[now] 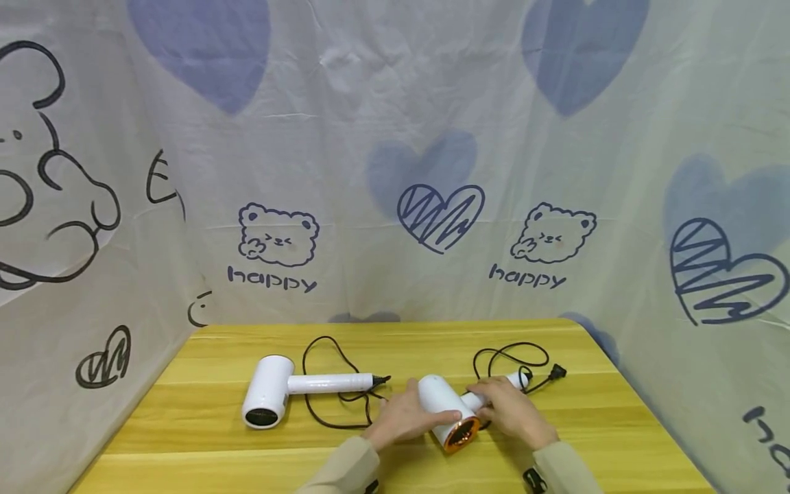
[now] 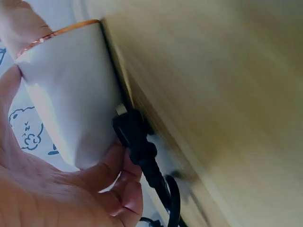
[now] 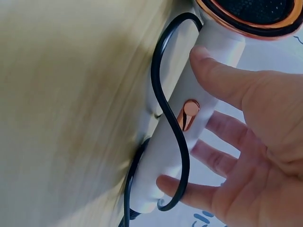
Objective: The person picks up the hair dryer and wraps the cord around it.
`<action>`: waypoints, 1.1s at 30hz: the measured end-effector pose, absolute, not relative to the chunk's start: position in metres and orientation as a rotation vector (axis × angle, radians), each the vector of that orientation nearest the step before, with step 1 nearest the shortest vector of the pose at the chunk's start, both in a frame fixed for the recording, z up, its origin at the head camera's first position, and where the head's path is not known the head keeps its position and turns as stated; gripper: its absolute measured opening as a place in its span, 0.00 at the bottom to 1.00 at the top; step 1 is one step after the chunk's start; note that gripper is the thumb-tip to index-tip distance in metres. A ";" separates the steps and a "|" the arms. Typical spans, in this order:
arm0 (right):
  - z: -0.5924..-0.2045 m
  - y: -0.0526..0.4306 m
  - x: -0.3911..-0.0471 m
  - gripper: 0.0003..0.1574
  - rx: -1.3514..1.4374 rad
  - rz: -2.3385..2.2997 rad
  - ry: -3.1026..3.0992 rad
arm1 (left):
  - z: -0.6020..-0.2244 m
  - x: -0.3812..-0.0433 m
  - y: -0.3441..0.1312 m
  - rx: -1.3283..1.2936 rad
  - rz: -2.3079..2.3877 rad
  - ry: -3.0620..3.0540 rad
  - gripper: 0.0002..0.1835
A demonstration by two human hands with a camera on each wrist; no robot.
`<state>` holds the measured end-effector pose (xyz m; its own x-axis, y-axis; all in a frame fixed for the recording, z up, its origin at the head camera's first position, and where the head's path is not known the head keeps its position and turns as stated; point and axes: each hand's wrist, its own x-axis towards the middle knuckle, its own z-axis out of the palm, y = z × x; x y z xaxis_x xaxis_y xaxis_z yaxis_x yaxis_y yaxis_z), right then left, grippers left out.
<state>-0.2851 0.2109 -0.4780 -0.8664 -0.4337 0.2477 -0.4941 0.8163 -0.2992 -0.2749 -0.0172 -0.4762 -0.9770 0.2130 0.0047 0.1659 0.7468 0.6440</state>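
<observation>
A white hair dryer with a copper-coloured ring (image 1: pixel 446 412) lies on the table, its ringed end towards me. My left hand (image 1: pixel 404 415) grips its barrel from the left, and in the left wrist view the thumb and fingers curl round the white barrel (image 2: pixel 71 90). A black plug (image 2: pixel 132 132) hangs by those fingertips. On the other side my right hand (image 1: pixel 512 410) holds the handle (image 3: pixel 203 85), thumb on one face and fingers on the other. A loop of black cord (image 3: pixel 156 71) crosses this handle near a copper-coloured switch (image 3: pixel 190 109).
To the left lies a second white hair dryer (image 1: pixel 271 391), handle pointing right, with its black cord (image 1: pixel 308 405) looped around it. The first dryer's cord (image 1: pixel 524 344) and plug (image 1: pixel 557 371) spread at the right back of the wooden table (image 1: pixel 204 453). Printed cloth (image 1: pixel 358 261) hangs round the sides.
</observation>
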 end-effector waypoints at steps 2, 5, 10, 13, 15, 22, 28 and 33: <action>-0.479 0.210 -0.287 0.24 0.736 0.524 -2.828 | -0.475 -0.275 -0.017 0.270 1.123 2.824 0.52; -0.480 0.209 -0.289 0.22 0.746 0.535 -2.811 | -0.474 -0.274 -0.018 0.237 1.269 2.752 0.50; -0.483 0.202 -0.293 0.20 0.702 0.620 -2.793 | -0.474 -0.275 -0.016 0.276 1.490 2.684 0.48; -0.483 0.196 -0.293 0.22 0.663 0.626 -2.786 | -0.472 -0.276 -0.013 0.239 1.559 2.702 0.52; -0.482 0.190 -0.292 0.24 0.652 0.615 -2.770 | -0.471 -0.277 -0.011 0.187 1.598 2.725 0.56; -0.469 0.170 -0.287 0.25 0.583 0.528 -2.699 | -0.467 -0.279 -0.010 -0.021 1.975 2.602 0.60; -0.458 0.158 -0.284 0.26 0.590 0.516 -2.626 | -0.461 -0.282 -0.013 -0.299 2.346 2.332 0.53; -0.452 0.163 -0.288 0.27 0.663 0.496 -2.445 | -0.458 -0.283 -0.021 -0.373 2.478 2.248 0.44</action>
<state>-0.2876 0.1626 -0.4520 -0.7254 -0.3470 0.5944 -0.5513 0.8100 -0.1999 -0.2832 -0.0210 -0.4583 -0.9507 -0.3100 -0.0124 0.0177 -0.0942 0.9954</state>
